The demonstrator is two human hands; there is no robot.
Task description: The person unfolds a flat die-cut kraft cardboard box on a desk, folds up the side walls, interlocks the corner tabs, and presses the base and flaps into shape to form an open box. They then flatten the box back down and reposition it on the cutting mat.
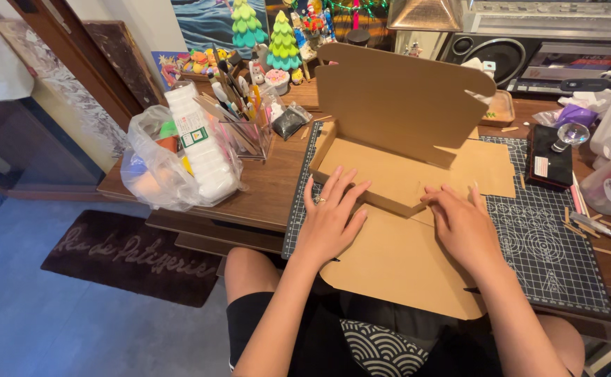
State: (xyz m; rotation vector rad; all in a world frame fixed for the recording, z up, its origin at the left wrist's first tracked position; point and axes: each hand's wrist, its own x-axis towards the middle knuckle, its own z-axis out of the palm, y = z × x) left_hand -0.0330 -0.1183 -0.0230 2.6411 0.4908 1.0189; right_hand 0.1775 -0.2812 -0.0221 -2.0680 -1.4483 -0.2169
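Both of my hands lie flat, fingers spread and gripping nothing, on a brown cardboard box (396, 174) half folded on the dark cutting mat (557, 258) that protects the wooden worktop (263, 188). Left hand (330, 220) presses the front wall's edge, right hand (462, 223) its fold, steadying it, while the lid flap stands upright behind. A white plastic bag (172, 164) and clear pen holder (246, 132) sit left, out of the way.
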